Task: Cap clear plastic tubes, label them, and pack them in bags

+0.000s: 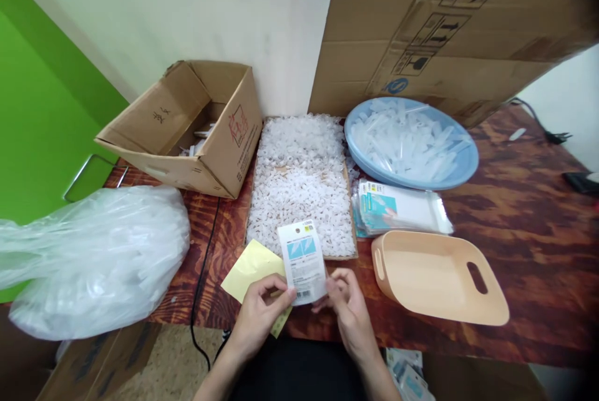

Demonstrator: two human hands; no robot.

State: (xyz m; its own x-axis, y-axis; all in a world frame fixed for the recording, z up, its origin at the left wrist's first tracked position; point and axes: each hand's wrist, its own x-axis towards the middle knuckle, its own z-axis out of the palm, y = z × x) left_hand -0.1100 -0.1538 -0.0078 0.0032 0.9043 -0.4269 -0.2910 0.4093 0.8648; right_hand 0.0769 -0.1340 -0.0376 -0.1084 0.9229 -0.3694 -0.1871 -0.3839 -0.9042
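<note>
Landmark: the shallow cardboard tray [340,257], which is covered with many small white pieces and lies flat on the wood-patterned table [528,251].
Packet: the white printed packet [299,264] is at the near edge of the tray, its upper part over that edge; it shows blue pictures at the top and a barcode at the bottom.
Left hand: this hand [259,310], before the near left corner of the tray, is pinching the lower left corner of the packet between thumb and fingers.
Right hand: this hand [350,310], before the near right corner of the tray, has its thumb and bent fingers closed at the lower right edge of the packet.
Yellow sheet: the paper [248,267] is at the near left corner of the tray, partly under the packet and the left hand.
Packet stack: several packets [412,207] are lying just beside the tray, on its right.
Blue basin: the basin [362,167], with long translucent pieces inside, stands right of the tray, toward its far end.
Peach bin: the bin [430,282] is right of the tray, nearer to the person.
Open box: the carton [219,164] stands left of the tray, near it.
Plastic bag: the filled bag [107,251] is well apart from the tray, on its left.
</note>
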